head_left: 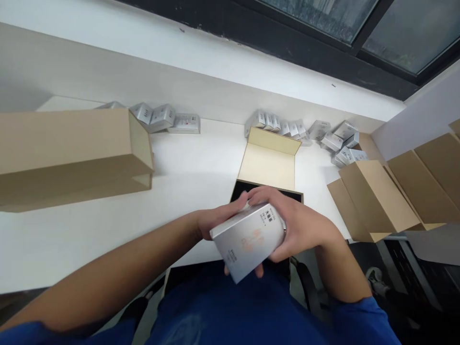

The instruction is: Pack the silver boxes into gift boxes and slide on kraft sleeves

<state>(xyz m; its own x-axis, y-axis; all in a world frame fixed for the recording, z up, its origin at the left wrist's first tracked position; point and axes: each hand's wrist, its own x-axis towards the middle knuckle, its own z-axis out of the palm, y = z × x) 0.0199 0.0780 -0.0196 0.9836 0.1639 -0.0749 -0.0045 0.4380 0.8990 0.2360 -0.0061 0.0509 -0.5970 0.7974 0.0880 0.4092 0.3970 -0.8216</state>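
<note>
A silver-white carton (249,242) with dark and orange print is held tilted between my two hands, close to my body. My left hand (219,215) grips its far left side, some fingertips showing beneath the lower edge. Around the right side and top curls my right hand (296,223), thumb near the lower right corner. Just beyond them lies a gift box (268,160) with its cream lid folded back. Its dark inside (247,189) is partly covered by my hands.
Small silver cartons (258,120) line the wall, with more piled at the right (345,143). A large tan box (72,143) stands at left on the white table (194,177). Several tan boxes (377,196) stand at the right edge. A window (330,19) is above.
</note>
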